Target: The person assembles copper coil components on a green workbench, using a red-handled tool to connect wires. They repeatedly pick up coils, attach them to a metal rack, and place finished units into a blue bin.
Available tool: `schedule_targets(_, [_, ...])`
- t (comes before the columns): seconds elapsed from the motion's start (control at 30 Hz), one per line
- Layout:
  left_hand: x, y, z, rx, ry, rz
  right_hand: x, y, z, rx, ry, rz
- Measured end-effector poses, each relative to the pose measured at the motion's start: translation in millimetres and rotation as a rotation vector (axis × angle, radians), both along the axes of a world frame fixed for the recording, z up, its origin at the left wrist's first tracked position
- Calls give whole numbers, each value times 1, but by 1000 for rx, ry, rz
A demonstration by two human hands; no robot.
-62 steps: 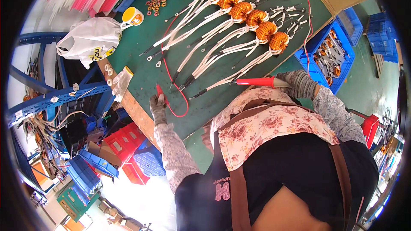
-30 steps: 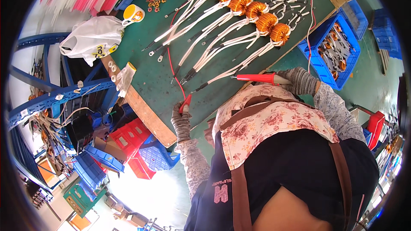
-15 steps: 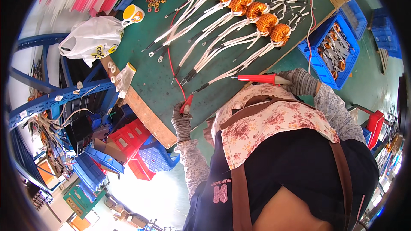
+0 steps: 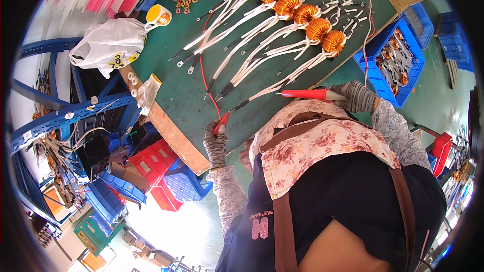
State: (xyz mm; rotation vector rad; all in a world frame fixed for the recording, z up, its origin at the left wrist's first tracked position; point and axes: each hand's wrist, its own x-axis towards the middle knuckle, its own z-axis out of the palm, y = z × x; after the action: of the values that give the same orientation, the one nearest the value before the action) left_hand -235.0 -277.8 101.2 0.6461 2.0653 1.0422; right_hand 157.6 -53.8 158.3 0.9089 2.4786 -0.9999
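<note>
Left hand gripping red wire at bench edge, right hand clasping red-handled tool

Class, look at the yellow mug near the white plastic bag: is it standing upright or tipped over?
Tipped over. The yellow mug lies on its side on the green table, its white inside facing the camera, beside the white plastic bag.

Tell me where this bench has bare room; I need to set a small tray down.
Bare green mat lies between the white bag, the yellow cup and the red wire. The far half is crowded with copper coils and their white leads.
</note>
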Motion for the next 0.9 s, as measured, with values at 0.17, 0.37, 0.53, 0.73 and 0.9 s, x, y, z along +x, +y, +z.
schedule_targets(0.17, [-2, -4, -3, -13, -1, -12, -2, 3, 3, 11, 31, 13])
schedule_targets(0.37, [-18, -7, -18, -22, -83, 64, -8, 8, 14, -78, 295, -152])
schedule_targets(0.53, [-32, 4, -51, 3, -69, 116, -61, 2, 20, 119, 285, -316])
schedule_targets(0.73, [-38, 12, -67, 25, -63, 105, -88, 12, 1, 153, 198, -261])
schedule_targets(0.9, [-35, 19, -64, -40, -71, 121, -92, 16, -10, 205, 142, -189])
